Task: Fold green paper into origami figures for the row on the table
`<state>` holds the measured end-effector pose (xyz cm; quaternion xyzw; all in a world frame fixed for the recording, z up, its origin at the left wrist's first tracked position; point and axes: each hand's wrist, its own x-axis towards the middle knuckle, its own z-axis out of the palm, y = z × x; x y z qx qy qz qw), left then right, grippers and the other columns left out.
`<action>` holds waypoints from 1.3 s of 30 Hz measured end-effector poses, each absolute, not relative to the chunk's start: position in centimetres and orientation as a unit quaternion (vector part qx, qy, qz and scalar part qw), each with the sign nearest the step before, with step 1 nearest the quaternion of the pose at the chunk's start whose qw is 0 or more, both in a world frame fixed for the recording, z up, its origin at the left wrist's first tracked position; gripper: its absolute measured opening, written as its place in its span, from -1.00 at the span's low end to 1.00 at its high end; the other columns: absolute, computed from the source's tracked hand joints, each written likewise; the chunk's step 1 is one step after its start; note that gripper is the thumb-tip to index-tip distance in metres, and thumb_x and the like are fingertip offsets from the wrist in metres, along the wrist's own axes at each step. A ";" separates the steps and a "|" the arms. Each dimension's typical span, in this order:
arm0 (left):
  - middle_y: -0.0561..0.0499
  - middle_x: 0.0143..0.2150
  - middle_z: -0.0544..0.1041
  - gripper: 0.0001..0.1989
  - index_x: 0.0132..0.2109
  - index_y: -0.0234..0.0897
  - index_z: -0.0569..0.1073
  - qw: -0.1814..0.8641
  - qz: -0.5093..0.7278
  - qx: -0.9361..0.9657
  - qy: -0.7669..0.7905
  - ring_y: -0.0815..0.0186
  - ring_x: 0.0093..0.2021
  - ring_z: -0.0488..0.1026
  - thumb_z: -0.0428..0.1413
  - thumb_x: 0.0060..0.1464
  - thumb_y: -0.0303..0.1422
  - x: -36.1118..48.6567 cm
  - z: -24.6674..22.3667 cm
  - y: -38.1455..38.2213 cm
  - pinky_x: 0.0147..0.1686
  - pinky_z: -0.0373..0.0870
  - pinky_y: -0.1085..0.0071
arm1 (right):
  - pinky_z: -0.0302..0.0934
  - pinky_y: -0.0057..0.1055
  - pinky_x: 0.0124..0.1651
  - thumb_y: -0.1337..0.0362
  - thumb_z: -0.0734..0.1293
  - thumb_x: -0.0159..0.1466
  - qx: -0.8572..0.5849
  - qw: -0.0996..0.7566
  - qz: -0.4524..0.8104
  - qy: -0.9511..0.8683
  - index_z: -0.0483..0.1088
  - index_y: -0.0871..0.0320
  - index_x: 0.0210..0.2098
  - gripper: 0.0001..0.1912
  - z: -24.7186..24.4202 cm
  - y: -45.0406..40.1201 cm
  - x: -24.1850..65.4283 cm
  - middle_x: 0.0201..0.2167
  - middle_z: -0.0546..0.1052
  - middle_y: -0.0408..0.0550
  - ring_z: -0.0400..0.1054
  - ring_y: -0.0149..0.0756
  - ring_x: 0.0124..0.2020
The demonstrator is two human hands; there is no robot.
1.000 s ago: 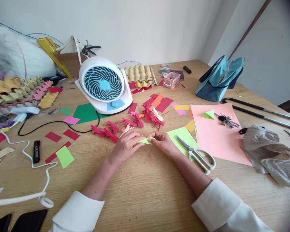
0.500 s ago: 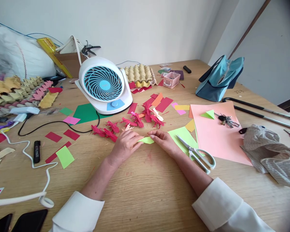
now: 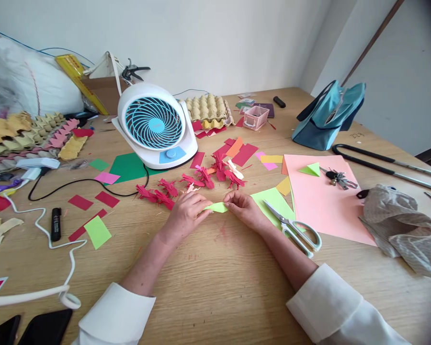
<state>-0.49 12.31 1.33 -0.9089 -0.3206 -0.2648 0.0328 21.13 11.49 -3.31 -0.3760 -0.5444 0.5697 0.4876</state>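
A small folded light-green paper is held between both hands near the middle of the table. My left hand pinches its left end. The fingers of my right hand close on its right end. Just beyond my hands lie several crumpled, cut red paper pieces. Beside my right hand, scissors with pale handles rest on a light-green sheet. A folded green paper triangle sits on a pink sheet.
A white fan stands behind the red pieces, with egg trays beyond it. At the left are a black marker, a white cable and a green rectangle. Keys, a blue bag and crumpled cloth lie right.
The fingers of my right hand have shifted slightly on the folded green paper, and its upper edge looks more peaked. Both hands stay in nearly the same place.
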 end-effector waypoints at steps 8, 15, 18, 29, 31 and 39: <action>-0.02 -0.28 0.54 -0.89 -0.17 -0.26 0.54 0.028 -0.238 -0.911 -0.335 0.26 -0.23 0.43 0.12 0.23 -0.38 -0.5 1.3 12.2 -0.12 0.34 0.28 | 0.17 -0.44 -0.40 0.22 0.38 0.22 -0.408 0.438 0.408 -0.689 0.49 0.12 -0.17 -0.80 -2.4 10.3 20.9 -0.33 0.40 -0.12 0.22 -0.42 -0.46; 0.00 -0.30 0.52 -0.91 -0.21 -0.24 0.54 0.022 -0.232 -0.915 -0.330 0.26 -0.23 0.43 0.13 0.22 -0.38 -0.3 1.2 12.1 -0.14 0.33 0.30 | 0.26 -0.41 -0.37 0.29 0.33 0.28 -0.403 0.435 0.332 -0.734 0.53 0.11 -0.14 -0.82 -2.3 9.9 20.6 -0.28 0.44 -0.04 0.31 -0.36 -0.42; 0.00 -0.30 0.53 -0.92 -0.22 -0.23 0.55 0.014 -0.230 -0.914 -0.333 0.27 -0.23 0.43 0.14 0.22 -0.39 -0.3 1.3 12.2 -0.15 0.31 0.31 | 0.26 -0.42 -0.36 0.35 0.32 0.28 -0.402 0.428 0.324 -0.742 0.52 0.11 -0.14 -0.82 -2.3 9.9 20.7 -0.28 0.44 -0.05 0.32 -0.35 -0.39; -0.02 -0.27 0.50 -0.90 -0.21 -0.25 0.55 0.015 -0.197 -0.918 -0.344 0.23 -0.19 0.40 0.14 0.22 -0.36 -0.3 0.9 12.3 -0.10 0.30 0.28 | 0.24 -0.28 -0.12 0.31 0.44 0.21 -0.434 0.373 0.199 -0.796 0.48 0.11 -0.08 -0.74 -2.6 10.0 20.5 -0.21 0.45 -0.01 0.34 -0.22 -0.21; -0.01 -0.27 0.51 -0.90 -0.21 -0.24 0.55 -0.003 -0.204 -0.915 -0.347 0.24 -0.18 0.41 0.14 0.21 -0.35 -0.5 0.6 12.5 -0.06 0.30 0.26 | 0.24 -0.26 -0.10 0.26 0.44 0.22 -0.437 0.375 0.196 -0.794 0.47 0.11 -0.05 -0.70 -2.6 10.0 20.6 -0.20 0.46 0.00 0.35 -0.19 -0.19; -0.01 -0.21 0.56 -0.87 -0.13 -0.21 0.56 -0.057 -0.237 -0.906 -0.346 0.23 -0.12 0.46 0.20 0.17 -0.35 -1.0 -0.4 13.3 0.09 0.29 0.16 | 0.27 -0.22 -0.05 0.17 0.40 0.26 -0.443 0.412 0.216 -0.766 0.47 0.12 -0.03 -0.68 -3.2 10.5 21.0 -0.15 0.48 0.04 0.38 -0.16 -0.13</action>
